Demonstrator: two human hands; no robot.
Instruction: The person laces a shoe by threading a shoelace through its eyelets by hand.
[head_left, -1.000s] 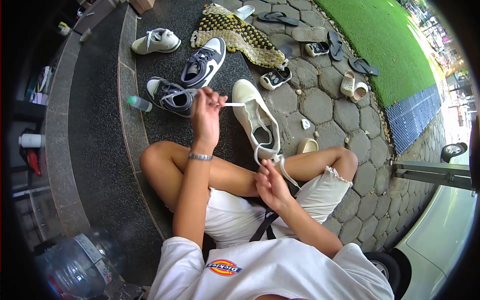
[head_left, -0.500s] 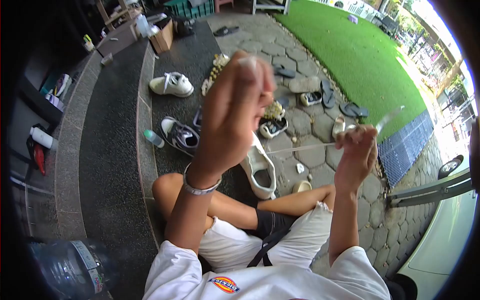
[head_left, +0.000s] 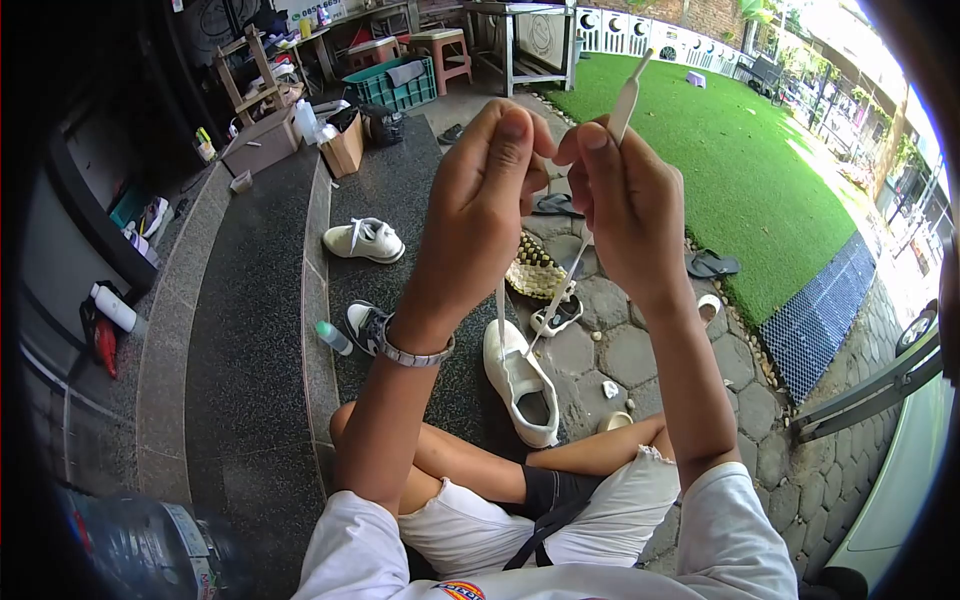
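Observation:
A white shoe rests on the dark step by my crossed legs, its toe pointing away from me. Two ends of a white lace rise from its front eyelets to my raised hands. My left hand is closed around one end, with the thumb up. In my right hand, thumb and fingers pinch the other end, and the flat lace tip sticks up above them. Both hands are level and close together, high above the shoe.
Another white shoe, a grey and white sneaker and a green-capped bottle stand to the left. Beyond the shoe are a woven mat and sandals. A large water bottle is at bottom left.
Both hands have risen from near the shoe and come together, drawing the lace ends upward. The view has tilted up, bringing stools and a green crate into sight.

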